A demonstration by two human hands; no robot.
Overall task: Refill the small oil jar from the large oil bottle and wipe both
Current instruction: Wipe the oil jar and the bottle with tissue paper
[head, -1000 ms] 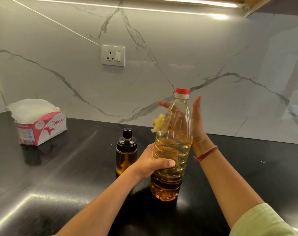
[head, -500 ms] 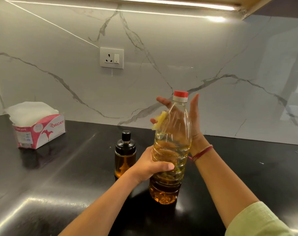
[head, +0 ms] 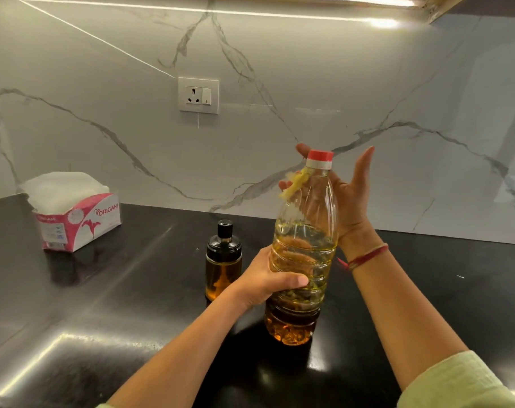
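the left hand's (head: 262,278) thumb (head: 291,281) lies across the front of the large oil bottle (head: 305,260) and its fingers curl round the far side, out of sight; so it grips the ribbed middle of the bottle, just right of centre in the frame; the right hand (head: 349,201) stands behind the bottle's shoulder, palm towards the plastic, its fingers (head: 302,149) straight and a little spread, the thumb pointing up apart from the rest; one fingertip shows up and left of the red cap (head: 320,156), the others dimly through the clear upper part; a small yellow piece (head: 294,185) sits left of the neck, between those fingers and the bottle; whether they pinch it or only press it to the plastic cannot be told, nor what it is; the bottle leans rightward at its top, cap on, oil to about half its height; whether its base touches the black counter (head: 118,304) cannot be told; the small oil jar (head: 223,260) stands upright on the counter just left of the left hand, black lid on, amber oil in its lower part; a red thread (head: 368,256) circles the right wrist and a pale green sleeve (head: 456,381) fills the lower right corner; at the left of the frame a pink and white tissue box (head: 79,222) stands well apart from the jar; a white socket (head: 198,95) is set in the marble wall (head: 427,83) above centre
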